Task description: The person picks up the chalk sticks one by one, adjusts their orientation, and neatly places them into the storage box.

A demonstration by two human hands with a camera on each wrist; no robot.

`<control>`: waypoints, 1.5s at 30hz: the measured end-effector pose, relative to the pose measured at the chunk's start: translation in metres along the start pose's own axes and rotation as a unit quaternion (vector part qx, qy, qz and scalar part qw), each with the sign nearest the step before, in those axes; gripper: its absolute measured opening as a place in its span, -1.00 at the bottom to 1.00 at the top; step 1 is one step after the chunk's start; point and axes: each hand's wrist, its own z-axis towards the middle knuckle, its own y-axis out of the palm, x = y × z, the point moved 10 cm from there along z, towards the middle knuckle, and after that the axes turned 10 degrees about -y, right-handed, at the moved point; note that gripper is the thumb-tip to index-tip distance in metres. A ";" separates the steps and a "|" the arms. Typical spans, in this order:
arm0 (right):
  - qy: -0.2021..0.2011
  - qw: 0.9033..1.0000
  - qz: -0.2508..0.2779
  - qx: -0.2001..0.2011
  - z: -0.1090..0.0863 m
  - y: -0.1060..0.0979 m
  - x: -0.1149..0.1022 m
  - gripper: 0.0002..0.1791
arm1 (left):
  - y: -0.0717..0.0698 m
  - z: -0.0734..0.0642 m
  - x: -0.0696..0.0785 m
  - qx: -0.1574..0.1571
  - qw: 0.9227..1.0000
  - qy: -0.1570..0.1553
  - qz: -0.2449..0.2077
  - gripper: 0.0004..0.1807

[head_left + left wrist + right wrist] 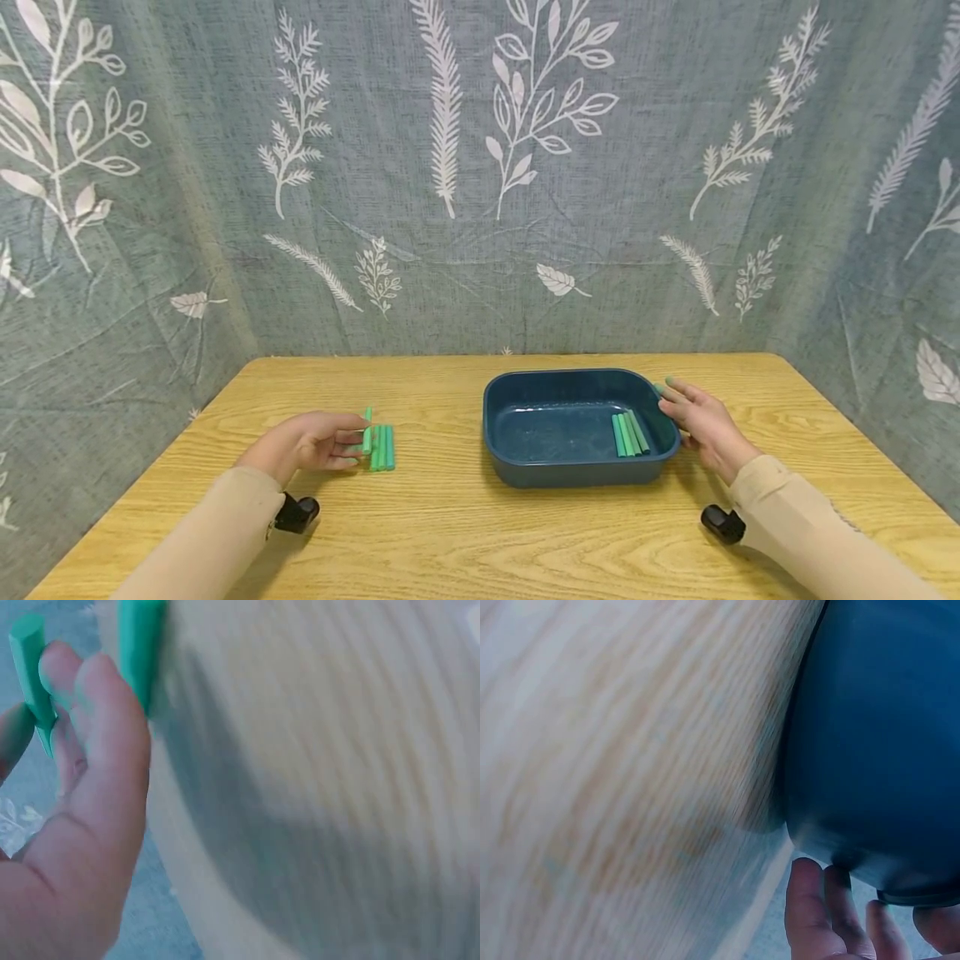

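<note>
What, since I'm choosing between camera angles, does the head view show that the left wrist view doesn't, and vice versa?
Only head: the dark blue bin, the chalk sticks inside it and the right hand.
Only left wrist: the flat end face of the held chalk stick, up close.
Both: the left hand, that stick, the wooden table and the leaf-patterned curtain.

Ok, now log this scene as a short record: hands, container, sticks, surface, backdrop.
left hand: pinches a green stick, beside the table row
right hand: at the bin's right end, fingers near its rim
container: dark blue bin, on the table
sticks in bin: green shades, side by side, toward the right end
table row: green and teal sticks, side by side
surface: wooden table
backdrop: blue-grey curtain, white leaf print
</note>
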 end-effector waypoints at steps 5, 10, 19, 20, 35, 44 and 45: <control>0.000 1.000 0.002 -0.003 0.000 0.000 0.000 -0.29 | 0.012 0.012 0.008 -0.073 0.997 0.005 -0.022 -0.41; -0.004 1.000 0.004 -0.003 0.001 -0.001 -0.001 -0.28 | 0.034 -0.003 0.025 -0.075 0.997 0.008 -0.031 -0.50; 0.001 1.000 0.001 -0.006 0.001 0.002 -0.001 -0.29 | 0.071 -0.018 0.055 -0.087 0.996 0.019 -0.009 -0.46; 0.001 1.000 -0.001 -0.005 0.001 0.002 -0.001 -0.29 | 0.074 -0.018 0.057 -0.087 0.996 0.019 -0.009 -0.44; -0.001 1.000 0.006 -0.004 0.003 0.001 -0.001 -0.28 | 0.132 -0.006 0.086 -0.119 0.993 0.014 0.014 -0.78; -0.006 1.000 0.002 -0.003 0.003 -0.001 -0.001 -0.27 | 0.155 -0.003 0.095 -0.141 0.990 0.008 0.010 -0.64; -0.007 1.000 0.002 -0.003 0.003 -0.002 -0.001 -0.27 | 0.158 -0.003 0.096 -0.142 0.990 0.008 0.014 -0.61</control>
